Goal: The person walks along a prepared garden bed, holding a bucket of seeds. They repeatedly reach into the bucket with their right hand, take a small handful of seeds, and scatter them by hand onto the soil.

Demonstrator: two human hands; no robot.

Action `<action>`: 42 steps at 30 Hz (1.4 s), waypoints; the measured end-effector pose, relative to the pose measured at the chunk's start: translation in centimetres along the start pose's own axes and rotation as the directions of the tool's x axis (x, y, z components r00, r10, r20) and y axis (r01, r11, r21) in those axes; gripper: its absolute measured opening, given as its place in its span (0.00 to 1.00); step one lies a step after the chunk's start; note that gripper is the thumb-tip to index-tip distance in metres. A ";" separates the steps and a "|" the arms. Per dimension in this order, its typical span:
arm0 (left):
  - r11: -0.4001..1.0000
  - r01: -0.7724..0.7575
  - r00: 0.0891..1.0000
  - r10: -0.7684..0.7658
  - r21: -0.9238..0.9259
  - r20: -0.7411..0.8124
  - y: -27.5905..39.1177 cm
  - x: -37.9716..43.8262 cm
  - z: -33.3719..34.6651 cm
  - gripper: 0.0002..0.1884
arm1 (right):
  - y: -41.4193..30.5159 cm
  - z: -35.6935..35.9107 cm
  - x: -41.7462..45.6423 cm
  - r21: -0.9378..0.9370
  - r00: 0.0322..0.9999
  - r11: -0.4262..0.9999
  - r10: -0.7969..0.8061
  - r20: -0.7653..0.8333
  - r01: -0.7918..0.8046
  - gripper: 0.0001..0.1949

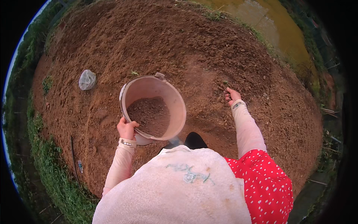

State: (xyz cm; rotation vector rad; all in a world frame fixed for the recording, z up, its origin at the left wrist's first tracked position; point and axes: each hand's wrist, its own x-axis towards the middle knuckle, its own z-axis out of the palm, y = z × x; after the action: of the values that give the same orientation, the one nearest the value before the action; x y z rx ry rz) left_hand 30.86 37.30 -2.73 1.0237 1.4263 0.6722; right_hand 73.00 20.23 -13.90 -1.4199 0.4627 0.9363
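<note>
My left hand (127, 128) grips the near left rim of a pale plastic bucket (176, 112), thumb over the edge. The bucket leans so that its mouth faces me. Inside lies dark, crumbly material (149, 114) that looks like soil or compost. Out to the right, my right hand (232, 96) is held over the brown ground with its fingers curled around some dark crumbs. A small green sprig (226, 82) shows just beyond the fingertips; whether it is held I cannot tell.
Loose brown soil (139, 42) slopes all around. A translucent plastic bag (87, 80) lies to the left. Lower left are a plastic bottle (80, 166), a thin dark stick (73, 156) and green plants (53, 168). Muddy water (268, 22) borders the upper right. A dark shoe (195, 140) shows below the bucket.
</note>
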 end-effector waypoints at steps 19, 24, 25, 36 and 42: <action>0.996 0.051 0.993 -0.043 -0.073 0.113 1.2 -3.1 2.6 0.14 | 9.2 16.6 -5.5 -0.511 0.484 0.286 0.166 0.859 0.811 0.21; 0.989 0.039 0.972 -0.004 -0.142 0.235 3.8 -5.3 3.6 0.14 | 15.6 15.2 -7.1 -0.545 0.657 -0.391 0.260 0.708 0.742 0.30; 0.997 0.014 0.963 0.008 -0.082 0.268 3.2 -4.9 3.5 0.14 | 16.9 14.5 -6.8 -0.550 0.714 -0.469 0.326 0.619 0.691 0.32; 0.993 -0.117 0.964 0.112 0.006 0.243 1.5 -2.7 3.0 0.16 | 20.7 12.6 -10.2 -0.489 0.461 -0.170 0.680 0.570 0.856 0.31; 1.000 -0.007 0.994 0.010 -0.027 0.110 1.5 -1.8 0.3 0.15 | 21.9 15.4 -9.3 -0.652 0.356 0.071 0.790 0.498 0.755 0.23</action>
State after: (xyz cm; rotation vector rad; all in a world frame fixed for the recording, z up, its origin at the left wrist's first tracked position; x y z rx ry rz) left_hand 31.31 36.32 -0.67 1.0309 1.3148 0.6296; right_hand 46.75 30.13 -18.23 -1.5443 -1.7027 2.2062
